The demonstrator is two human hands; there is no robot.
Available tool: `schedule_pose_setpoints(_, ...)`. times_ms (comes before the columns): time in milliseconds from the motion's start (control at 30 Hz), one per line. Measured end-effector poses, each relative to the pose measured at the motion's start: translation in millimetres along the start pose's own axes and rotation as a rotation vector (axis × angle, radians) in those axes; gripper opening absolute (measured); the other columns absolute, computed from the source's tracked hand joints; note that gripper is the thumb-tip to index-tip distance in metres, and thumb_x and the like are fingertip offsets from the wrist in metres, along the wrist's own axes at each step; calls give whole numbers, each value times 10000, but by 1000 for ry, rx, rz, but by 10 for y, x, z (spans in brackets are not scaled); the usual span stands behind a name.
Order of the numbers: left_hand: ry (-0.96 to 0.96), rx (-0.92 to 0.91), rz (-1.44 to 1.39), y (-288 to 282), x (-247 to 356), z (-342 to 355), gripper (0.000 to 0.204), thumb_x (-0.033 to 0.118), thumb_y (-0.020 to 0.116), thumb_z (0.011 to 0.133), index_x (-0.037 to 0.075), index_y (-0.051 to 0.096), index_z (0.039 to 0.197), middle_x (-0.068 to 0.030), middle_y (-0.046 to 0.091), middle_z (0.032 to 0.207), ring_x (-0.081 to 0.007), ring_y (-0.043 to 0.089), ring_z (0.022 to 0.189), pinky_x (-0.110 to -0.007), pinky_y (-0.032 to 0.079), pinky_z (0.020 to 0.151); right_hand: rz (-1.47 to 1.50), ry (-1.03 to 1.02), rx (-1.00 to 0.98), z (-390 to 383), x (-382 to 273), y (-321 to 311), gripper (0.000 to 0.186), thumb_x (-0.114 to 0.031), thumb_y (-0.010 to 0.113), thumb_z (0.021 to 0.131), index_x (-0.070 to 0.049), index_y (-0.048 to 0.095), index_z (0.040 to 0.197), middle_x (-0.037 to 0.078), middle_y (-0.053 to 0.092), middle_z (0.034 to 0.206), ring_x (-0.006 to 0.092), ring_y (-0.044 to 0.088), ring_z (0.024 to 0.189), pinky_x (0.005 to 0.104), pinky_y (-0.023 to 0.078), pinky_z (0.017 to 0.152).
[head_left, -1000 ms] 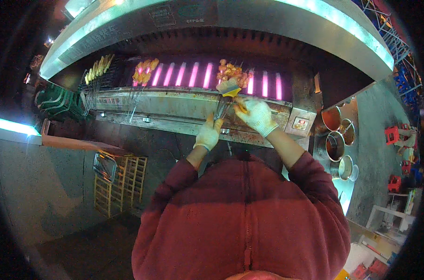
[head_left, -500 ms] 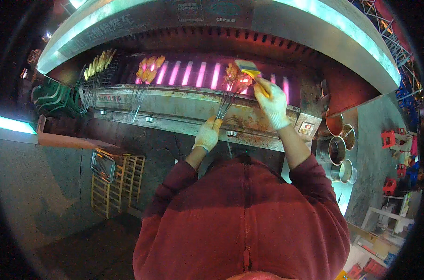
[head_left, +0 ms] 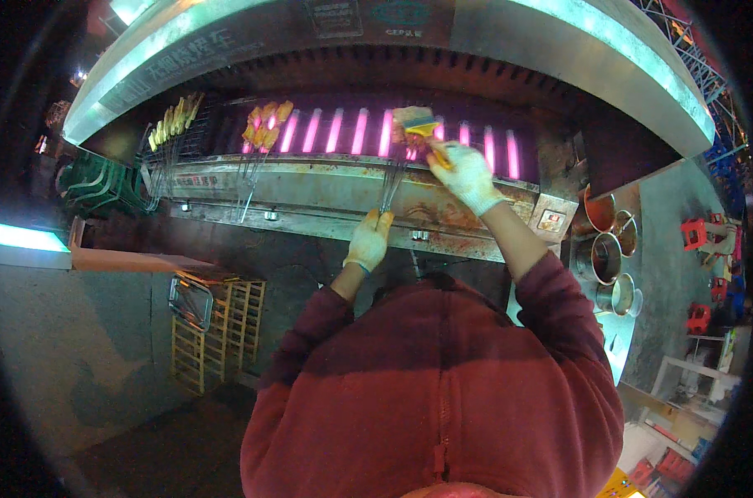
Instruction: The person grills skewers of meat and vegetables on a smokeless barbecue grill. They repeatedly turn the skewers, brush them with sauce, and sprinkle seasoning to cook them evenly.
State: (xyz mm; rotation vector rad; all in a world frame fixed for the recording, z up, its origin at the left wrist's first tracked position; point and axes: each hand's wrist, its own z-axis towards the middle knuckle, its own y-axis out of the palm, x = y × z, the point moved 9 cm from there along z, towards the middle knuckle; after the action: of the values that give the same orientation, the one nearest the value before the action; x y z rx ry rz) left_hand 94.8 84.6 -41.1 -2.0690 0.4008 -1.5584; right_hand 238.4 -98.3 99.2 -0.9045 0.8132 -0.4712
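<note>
My left hand [head_left: 370, 241], in a white work glove with yellowish fingertips, is closed round the lower ends of a bunch of skewers [head_left: 390, 184]. Their browned pieces of food lie over the glowing pink bars of the grill [head_left: 310, 176], partly hidden by the brush. My right hand [head_left: 465, 176], gloved alike, grips a wide basting brush [head_left: 424, 127] with a yellow handle. Its bristles rest on or just over the food. Farther left on the grill lie golden-brown skewers [head_left: 265, 126], then a bunch of pale yellow-green skewers [head_left: 175, 122].
A curved metal hood [head_left: 376, 33] overhangs the grill. Several round pots stand to the right, among them a metal pot [head_left: 606, 258]. A slatted yellowish rack [head_left: 200, 353] stands lower left; red stools [head_left: 698, 319] are at the far right.
My right hand and the brush have moved left across the skewered food. The held skewers have shifted slightly left and stand more upright; my left hand keeps its grip.
</note>
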Motion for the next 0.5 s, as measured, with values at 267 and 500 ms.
schedule_pose_setpoints(267,126,200,251,-247,173,-88,591,366,537,1008,70,371,1492,-294,667,1059,-483,643,966,-550,509,823,-160,-240,-48,-531,-484,286,367,-302,663,899,-130,680,1223,125,713,943,308,690,818,425,568,754)
schedule_pose_setpoints(500,146,128,47,-230,-50,-109,576,343,542,1022,29,397,1483,-271,694,928,-473,660,854,-516,530,756,142,-15,389,-162,-411,-607,289,-228,692,889,-103,728,1147,132,697,862,310,687,770,430,551,705)
